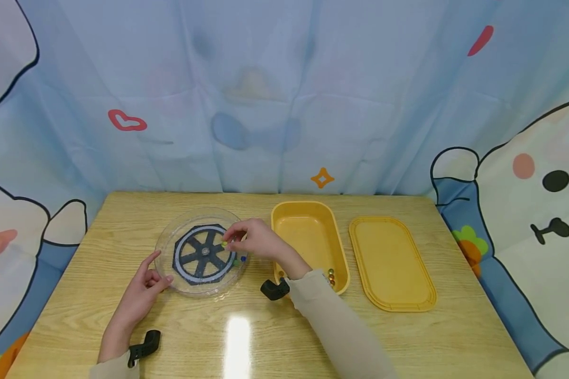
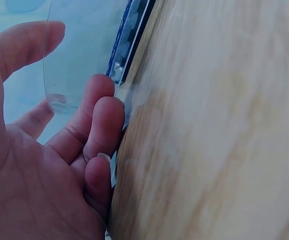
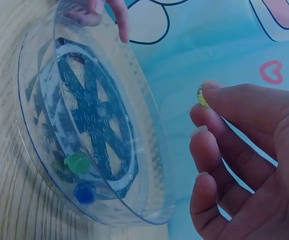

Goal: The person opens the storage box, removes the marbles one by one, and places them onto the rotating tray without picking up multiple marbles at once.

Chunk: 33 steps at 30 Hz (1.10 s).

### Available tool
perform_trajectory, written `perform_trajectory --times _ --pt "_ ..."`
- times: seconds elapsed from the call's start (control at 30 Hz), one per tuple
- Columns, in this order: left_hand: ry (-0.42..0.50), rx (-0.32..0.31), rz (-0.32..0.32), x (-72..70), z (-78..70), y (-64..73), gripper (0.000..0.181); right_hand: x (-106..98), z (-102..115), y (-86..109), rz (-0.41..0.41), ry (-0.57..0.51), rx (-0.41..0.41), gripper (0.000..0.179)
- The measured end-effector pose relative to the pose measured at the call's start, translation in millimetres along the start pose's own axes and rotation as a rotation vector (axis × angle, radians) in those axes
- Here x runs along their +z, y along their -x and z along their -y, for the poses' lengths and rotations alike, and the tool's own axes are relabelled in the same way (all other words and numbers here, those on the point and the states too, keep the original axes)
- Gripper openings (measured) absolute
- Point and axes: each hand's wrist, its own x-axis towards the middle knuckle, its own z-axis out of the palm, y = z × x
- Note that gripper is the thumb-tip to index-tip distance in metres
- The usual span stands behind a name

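A round clear plastic dish (image 1: 196, 290) lies on the table, with a dark spoked pattern (image 1: 205, 251) inside a pale ring at its middle. My left hand (image 1: 142, 289) is at its near left side, fingertips (image 2: 100, 86) against the clear wall and fingers loosely bent. Over the dish's right part, my right hand (image 1: 256, 239) pinches a small, shiny yellow bead (image 3: 203, 96) between thumb and forefinger. Below that hand, a green bead (image 3: 78, 163) and a blue bead (image 3: 83, 194) sit inside the dish, near its wall.
Right of the dish stands a yellow bin (image 1: 308, 223), holding several small shiny beads (image 1: 331, 273) at its near end; my right forearm crosses it. Farther right lies a flat yellow lid (image 1: 393, 263). A printed curtain (image 1: 284, 105) hangs behind the wooden table (image 1: 189, 337).
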Motion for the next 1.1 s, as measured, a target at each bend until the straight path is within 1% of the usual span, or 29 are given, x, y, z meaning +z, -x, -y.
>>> perform_trajectory --times 0.2,0.33,0.43,0.63,0.77,0.9,1.1 --pt "-0.003 0.000 0.000 0.2 0.1 -1.1 0.071 -0.5 -2.6 0.8 0.021 0.005 0.020 0.017" --pt "-0.007 0.000 -0.003 0.3 0.0 -1.1 0.071 -4.5 -3.9 3.5 0.026 0.015 0.041 0.019" --pt "-0.003 -0.001 0.002 0.0 -0.9 -1.1 0.072 -11.4 -5.1 6.1 0.009 0.035 0.049 0.016" --pt "-0.002 -0.007 0.006 -1.8 -2.5 -0.5 0.074 -32.6 -12.5 10.7 -0.027 0.058 0.046 0.014" --pt "0.004 -0.009 0.007 -2.6 -2.3 -0.1 0.073 -47.8 -21.6 16.8 -0.038 0.083 0.048 0.015" --pt "0.012 -0.006 0.011 -2.3 -1.9 -0.3 0.072 -61.4 -36.2 26.4 -0.044 0.113 0.073 0.015" --pt "0.000 -0.008 0.010 -2.2 -1.9 -0.7 0.073 -72.5 -59.7 40.8 -0.055 0.132 0.098 0.012"
